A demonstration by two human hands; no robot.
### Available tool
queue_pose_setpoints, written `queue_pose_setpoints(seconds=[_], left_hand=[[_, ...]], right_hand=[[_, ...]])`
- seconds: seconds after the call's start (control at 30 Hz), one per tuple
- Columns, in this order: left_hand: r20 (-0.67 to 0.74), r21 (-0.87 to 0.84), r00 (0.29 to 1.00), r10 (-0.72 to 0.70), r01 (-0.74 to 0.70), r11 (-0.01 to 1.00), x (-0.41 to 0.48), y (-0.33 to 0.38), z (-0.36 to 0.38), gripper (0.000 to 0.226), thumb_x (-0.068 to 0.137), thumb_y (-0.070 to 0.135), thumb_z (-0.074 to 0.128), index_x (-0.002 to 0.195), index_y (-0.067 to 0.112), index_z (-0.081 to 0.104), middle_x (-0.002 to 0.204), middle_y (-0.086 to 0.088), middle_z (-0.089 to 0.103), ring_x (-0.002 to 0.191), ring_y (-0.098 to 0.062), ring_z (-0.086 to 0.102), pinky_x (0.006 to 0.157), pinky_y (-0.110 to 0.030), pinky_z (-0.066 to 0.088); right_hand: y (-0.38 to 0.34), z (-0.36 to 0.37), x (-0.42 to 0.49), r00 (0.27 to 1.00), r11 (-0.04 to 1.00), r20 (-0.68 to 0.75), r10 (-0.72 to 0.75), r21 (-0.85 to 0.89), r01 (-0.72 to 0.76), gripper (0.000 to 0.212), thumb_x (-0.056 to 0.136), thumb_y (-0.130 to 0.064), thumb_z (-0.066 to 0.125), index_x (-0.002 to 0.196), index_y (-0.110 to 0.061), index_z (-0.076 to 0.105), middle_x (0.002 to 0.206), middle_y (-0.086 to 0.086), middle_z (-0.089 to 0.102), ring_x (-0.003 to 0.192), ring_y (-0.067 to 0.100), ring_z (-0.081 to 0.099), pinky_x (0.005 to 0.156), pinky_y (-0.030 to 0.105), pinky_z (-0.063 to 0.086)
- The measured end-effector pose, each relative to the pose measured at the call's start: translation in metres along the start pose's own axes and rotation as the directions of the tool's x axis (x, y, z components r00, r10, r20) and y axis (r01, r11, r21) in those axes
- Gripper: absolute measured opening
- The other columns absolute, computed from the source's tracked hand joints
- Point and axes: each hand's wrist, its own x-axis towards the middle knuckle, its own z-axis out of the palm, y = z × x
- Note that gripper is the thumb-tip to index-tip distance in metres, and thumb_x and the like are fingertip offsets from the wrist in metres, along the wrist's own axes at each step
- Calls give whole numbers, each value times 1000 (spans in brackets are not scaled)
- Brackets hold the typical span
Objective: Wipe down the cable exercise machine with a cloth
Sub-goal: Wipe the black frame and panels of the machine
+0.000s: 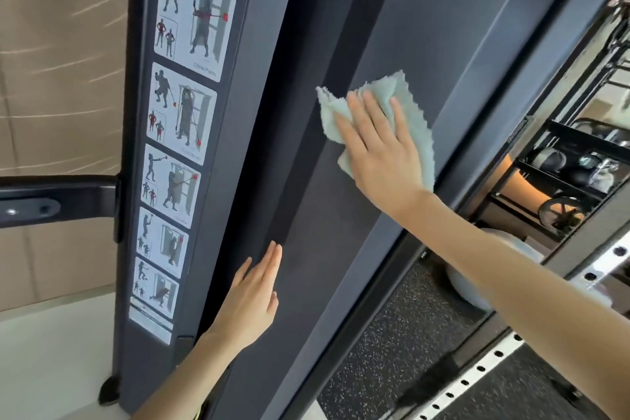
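Dark and tall, the cable machine's panel (443,44) fills the gym view. The right hand (381,153) is flat, with straight fingers pressing a light green cloth (417,119) on it. The left hand (252,297) is lower, open and holding nothing. Left of that hand is a strip of exercise pictures (177,112). I think the wiping is partway, with the lower panel and strip left to do.

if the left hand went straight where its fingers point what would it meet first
Probably the cloth pressed under the right hand; only bare machine panel lies between it and the left hand, depth unclear.
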Motion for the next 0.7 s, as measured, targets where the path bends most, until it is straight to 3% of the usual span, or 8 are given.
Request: queue_pose_setpoints(seconds=[0.1,0.2,0.3,0.37,0.5,0.6,0.7], left_hand=[[-85,13,994,61,-60,998,-3,-14,17,91,80,7,68,155,10,17,158,-4,30,141,-10,34,117,-32,15],[-142,10,986,85,-84,996,-3,-25,33,86,84,6,62,156,11,16,160,-2,24,144,-6,26,118,-31,10],[-180,-21,981,75,-80,997,-10,-32,49,78,87,8,51,156,12,16,160,0,22,144,-2,22,118,-29,9],[-180,-48,980,84,-94,994,-14,-38,59,77,86,7,51,155,13,18,159,2,23,142,-1,23,118,-28,9],[-193,-78,976,101,-118,990,-19,-51,72,84,88,0,56,156,17,11,161,5,18,143,9,10,118,-29,7],[-240,-68,961,138,-158,985,-17,-54,75,78,91,3,52,156,17,12,160,5,18,142,14,1,118,-27,4],[-346,-24,922,174,-194,981,-20,-53,79,61,94,14,40,153,9,25,155,1,28,142,12,-10,116,-17,-2]], right_hand=[[-40,13,-36,997,997,9,-75,-3,75,57,89,-26,50,142,-6,40,154,16,31,143,32,27,119,50,8],[-100,25,-93,963,969,114,-246,7,247,62,91,-33,52,144,-7,33,157,14,24,146,30,18,120,49,-2],[-120,33,-117,922,932,153,-356,-20,363,63,90,-39,54,145,-12,38,156,12,28,145,30,22,119,48,5],[-106,30,-102,948,950,61,-311,-10,312,54,88,-28,51,140,-12,46,151,13,37,141,30,32,118,47,14],[-56,22,-47,989,992,-132,-67,99,81,43,91,-17,43,131,-6,55,140,17,49,132,34,45,113,48,26],[-47,24,-35,979,990,-202,-33,129,60,35,93,-15,45,123,-5,60,137,18,52,130,36,46,111,52,28],[-72,30,-54,979,994,-201,-20,103,41,37,94,-15,42,125,-3,59,138,20,51,131,38,46,112,53,30]])
